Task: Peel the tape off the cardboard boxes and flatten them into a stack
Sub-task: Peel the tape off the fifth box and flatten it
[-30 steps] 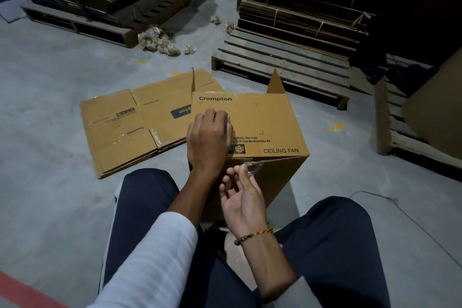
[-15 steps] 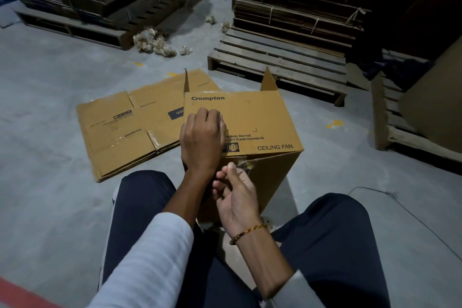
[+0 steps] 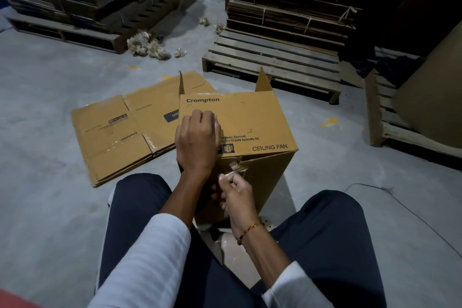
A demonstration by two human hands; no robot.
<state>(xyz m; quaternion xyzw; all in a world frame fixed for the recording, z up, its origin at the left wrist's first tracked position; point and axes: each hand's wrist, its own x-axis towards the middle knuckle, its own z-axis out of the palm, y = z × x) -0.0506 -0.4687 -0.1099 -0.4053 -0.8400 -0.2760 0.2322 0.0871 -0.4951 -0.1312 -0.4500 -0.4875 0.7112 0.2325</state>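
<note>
- We find one cardboard box (image 3: 240,120) still assembled, lying on its side on the concrete floor (image 3: 45,97) between the seated person's knees; its printed face reads "Crompton" and "CEILING FAN".
- The left hand (image 3: 197,142) rests on that upper face, fingers (image 3: 207,117) curled down against the cardboard, gripping nothing that we can make out.
- The right hand (image 3: 235,195) is at the near end of the box, thumb and fingers pinched on a strip of clear tape (image 3: 236,167), which is partly lifted and crumpled at the seam.
- Two end flaps stand up at the far end of the box.
- A stack of flattened boxes (image 3: 125,132) lies on the floor just left of the box and partly behind it.
- We note wooden pallets (image 3: 275,62) beyond, some bearing bundled cardboard (image 3: 295,7), and crumpled tape wads (image 3: 150,45) near the left pallet.
</note>
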